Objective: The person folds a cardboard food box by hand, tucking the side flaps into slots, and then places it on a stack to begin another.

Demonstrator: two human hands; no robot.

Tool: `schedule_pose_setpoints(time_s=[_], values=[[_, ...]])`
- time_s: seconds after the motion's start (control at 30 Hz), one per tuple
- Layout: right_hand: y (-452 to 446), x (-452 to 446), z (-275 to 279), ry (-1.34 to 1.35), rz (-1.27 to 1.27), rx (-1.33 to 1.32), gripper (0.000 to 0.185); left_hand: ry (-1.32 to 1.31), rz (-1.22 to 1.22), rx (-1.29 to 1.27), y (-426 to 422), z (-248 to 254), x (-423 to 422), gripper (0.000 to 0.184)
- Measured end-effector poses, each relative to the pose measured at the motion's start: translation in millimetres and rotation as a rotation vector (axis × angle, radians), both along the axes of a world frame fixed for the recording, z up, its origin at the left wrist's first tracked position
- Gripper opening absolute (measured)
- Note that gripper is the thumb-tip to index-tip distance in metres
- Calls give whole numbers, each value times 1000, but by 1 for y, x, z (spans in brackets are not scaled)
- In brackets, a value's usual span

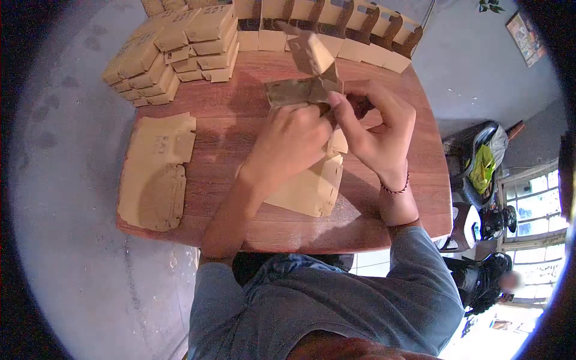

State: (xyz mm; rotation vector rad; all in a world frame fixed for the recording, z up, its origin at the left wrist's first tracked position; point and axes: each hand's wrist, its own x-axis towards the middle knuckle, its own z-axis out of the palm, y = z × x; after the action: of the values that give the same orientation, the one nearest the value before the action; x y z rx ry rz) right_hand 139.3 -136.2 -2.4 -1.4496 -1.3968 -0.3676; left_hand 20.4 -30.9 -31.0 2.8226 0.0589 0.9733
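Above the middle of the wooden table, a partly folded cardboard box [293, 91] is held between my two hands, with one flap standing up at its far end. My left hand [295, 135] has its fingers curled round the near side of the box. My right hand [379, 123] pinches the right edge with thumb and fingers. Beneath my hands lies a flat cardboard sheet [306, 191], partly hidden by my left forearm. Another stack of flat cut cardboard [157, 171] rests at the table's left side.
Folded boxes [171, 45] are piled at the back left of the wooden table [225, 135]. A row of open upright boxes [327, 45] lines the far edge. Right of the table stands a bin [483, 162] with a yellow-green bag.
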Motion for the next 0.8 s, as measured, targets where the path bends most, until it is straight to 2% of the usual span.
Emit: schedule_pose_setpoints(time_s=[0.03, 0.1, 0.13, 0.2, 0.23, 0.3, 0.33, 0.4, 0.43, 0.5, 0.57, 0.6, 0.67, 0.7, 0.77, 0.8], values=[[0, 1, 1, -1, 2, 0, 14, -1, 2, 0, -1, 3, 0, 16], [-2, 4, 1, -49, -78, -7, 10, 142, 96, -209, -4, 11, 0, 18], [-2, 6, 2, -50, -78, -7, 10, 141, 95, -209, 2, 7, 1, 18], [-3, 10, 3, -46, -141, 5, 10, 93, -82, -471, 24, 2, -2, 24], [-4, 11, 4, -45, -142, 10, 10, 93, -83, -466, 30, 4, -8, 24], [-5, 12, 6, -189, -35, 35, 11, -25, -104, -1021, 39, 15, -19, 33], [-5, 12, 6, -190, -34, 41, 11, -27, -103, -1015, 42, 18, -22, 33], [-7, 11, 4, -393, 52, 6, 16, -157, -220, -1379, 48, 22, -27, 42], [-8, 10, 4, -394, 52, 7, 16, -224, -281, -1562, 48, 25, -28, 48], [-8, 9, 4, -556, 54, -27, 23, -223, -288, -1493, 39, 27, -26, 45], [-7, 9, 3, -605, 56, -19, 23, -159, -164, -1280, 32, 28, -24, 49], [-8, 9, 3, -645, 64, -40, 22, -161, -162, -1282, 33, 27, -24, 49], [-9, 8, 4, -685, 74, -62, 21, -164, -263, -1384, 36, 27, -27, 46], [-9, 8, 4, -685, 89, -52, 20, -164, -261, -1384, 37, 29, -29, 46], [-9, 9, 3, -685, 102, -42, 19, -185, -230, -1597, 39, 37, -33, 40], [-9, 11, 1, -698, 129, -35, 19, -184, -230, -1597, 38, 37, -32, 40]])
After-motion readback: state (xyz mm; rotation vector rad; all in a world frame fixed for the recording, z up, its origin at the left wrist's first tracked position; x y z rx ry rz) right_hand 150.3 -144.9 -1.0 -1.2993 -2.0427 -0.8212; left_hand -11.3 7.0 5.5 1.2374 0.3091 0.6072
